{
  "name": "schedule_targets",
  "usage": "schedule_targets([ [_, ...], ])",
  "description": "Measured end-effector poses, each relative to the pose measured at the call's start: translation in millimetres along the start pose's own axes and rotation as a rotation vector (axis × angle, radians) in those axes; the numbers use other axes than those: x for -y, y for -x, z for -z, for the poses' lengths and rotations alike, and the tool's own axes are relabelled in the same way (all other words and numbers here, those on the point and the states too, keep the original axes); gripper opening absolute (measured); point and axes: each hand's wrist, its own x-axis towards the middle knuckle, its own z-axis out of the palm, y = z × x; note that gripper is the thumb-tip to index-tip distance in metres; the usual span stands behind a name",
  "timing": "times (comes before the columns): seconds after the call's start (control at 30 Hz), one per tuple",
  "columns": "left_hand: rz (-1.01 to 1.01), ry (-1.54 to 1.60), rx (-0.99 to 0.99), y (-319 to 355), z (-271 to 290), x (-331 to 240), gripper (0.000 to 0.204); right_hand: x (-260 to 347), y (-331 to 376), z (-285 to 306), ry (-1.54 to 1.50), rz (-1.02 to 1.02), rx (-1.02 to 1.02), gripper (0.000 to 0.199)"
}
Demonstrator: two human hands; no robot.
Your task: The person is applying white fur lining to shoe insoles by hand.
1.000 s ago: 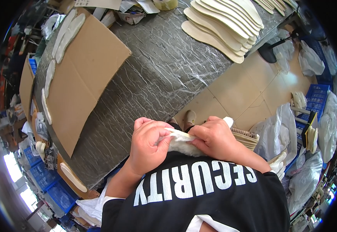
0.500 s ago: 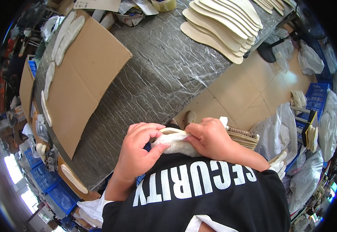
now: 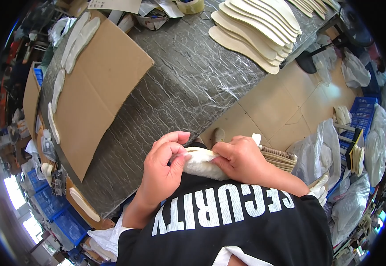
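Close in front of my chest, both hands grip a white fleecy insole [image 3: 203, 166], its fluffy side toward me and a smooth cream edge along the top. My left hand [image 3: 162, 166] pinches its left end between thumb and index finger, with the other fingers bent above. At the other end, my right hand [image 3: 240, 157] has its thumb pressed on the fleece and its fingers curled over the cream edge. The side facing away from me is hidden.
A dark, crinkled-cover table [image 3: 170, 75] lies ahead. On it are a cardboard sheet [image 3: 100, 80] edged with white fleecy pieces [image 3: 83, 42] and a stack of cream insoles [image 3: 255, 31]. A wicker basket [image 3: 279, 158] stands right of my hands, near plastic bags [image 3: 319, 148] and blue crates [image 3: 362, 111].
My left hand's fingers have lifted off the insole's top edge and drawn back a little, thumb and index finger now pinching its end. The right hand has barely moved.
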Motion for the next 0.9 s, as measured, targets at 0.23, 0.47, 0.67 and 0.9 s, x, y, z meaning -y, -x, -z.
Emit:
schedule_targets([
  [0.23, 0.053, 0.050, -0.006, -0.9, 1.8, -0.4, 0.010, -1.5, 1.9, 0.9, -0.024, 0.026, -0.013, 0.020],
  [0.47, 0.131, 0.139, 0.017, 0.9, 2.6, -4.0, 0.013, -2.7, 2.7, 4.3, -0.067, 0.073, 0.012, 0.020],
  [0.67, -0.144, 0.085, 0.022, -2.0, 1.0, -0.7, 0.012, 1.8, -4.2, 3.6, -0.075, 0.178, -0.011, 0.014],
  [0.9, -0.219, 0.116, 0.070, -3.0, -1.8, -9.8, 0.019, -1.3, -1.6, 5.0, -0.034, 0.304, -0.077, 0.018],
])
